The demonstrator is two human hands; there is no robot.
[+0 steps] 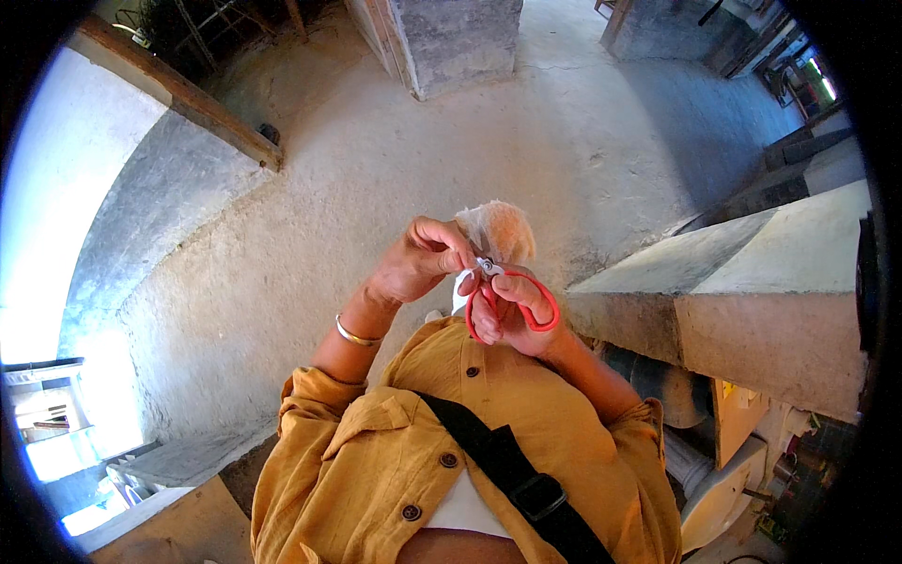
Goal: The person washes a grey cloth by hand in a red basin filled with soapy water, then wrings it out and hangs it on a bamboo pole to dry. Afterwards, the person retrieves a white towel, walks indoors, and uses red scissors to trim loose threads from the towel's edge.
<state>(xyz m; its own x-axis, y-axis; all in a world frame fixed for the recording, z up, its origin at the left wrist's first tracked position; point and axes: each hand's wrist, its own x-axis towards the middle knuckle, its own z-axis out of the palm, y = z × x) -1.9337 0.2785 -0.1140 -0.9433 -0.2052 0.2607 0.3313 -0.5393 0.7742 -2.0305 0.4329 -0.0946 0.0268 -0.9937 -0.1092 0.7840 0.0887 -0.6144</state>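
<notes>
My right hand (528,312) grips a pair of scissors (546,320) with large red loop handles, its fingers through and around the loops. The short metal blades point up and left, toward the fingertips of my left hand (423,260). Those fingers are pinched together at the edge of a clear plastic bag (479,222), close against the blades. Something orange-pink shows through the bag, which bulges just beyond both hands. Whether the blades are around the plastic or only beside it, I cannot tell.
A concrete ledge (658,305) runs along my right, with a white basin-like piece (723,503) lower down. At the far left a wooden beam (188,103) edges a pale wall. A grey pillar (456,47) stands ahead on the concrete floor (395,150).
</notes>
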